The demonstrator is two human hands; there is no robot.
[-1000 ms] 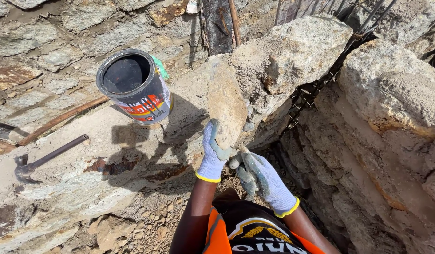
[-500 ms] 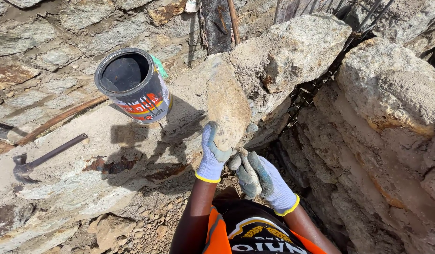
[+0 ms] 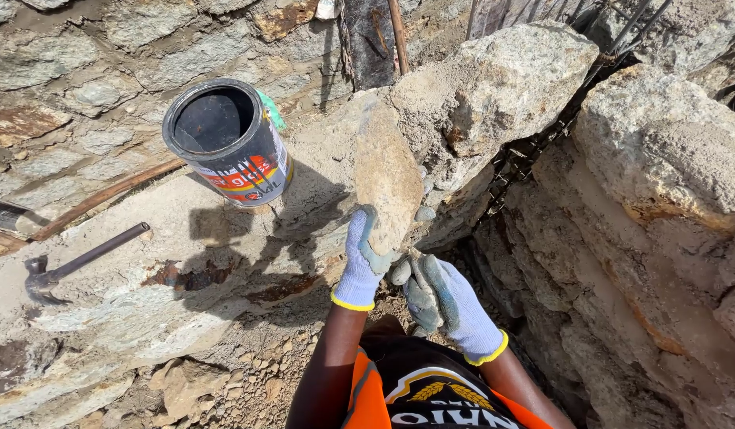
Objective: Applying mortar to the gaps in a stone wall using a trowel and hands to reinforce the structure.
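Gripping w/ both gloved hands, left hand & right hand now hold flat tan stone higher, more upright vs. stone wall, near paint can.

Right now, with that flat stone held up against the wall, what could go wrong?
The flat tan stone is gripped only at its lower end by the gloved left hand, so it might tip or slip. The gloved right hand sits just below and could be struck. The open black metal can stands close by.

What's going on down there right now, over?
Left hand and right hand, both gloved, grip flat stone from below, upright against the wall. Open can and hammer lie aside.
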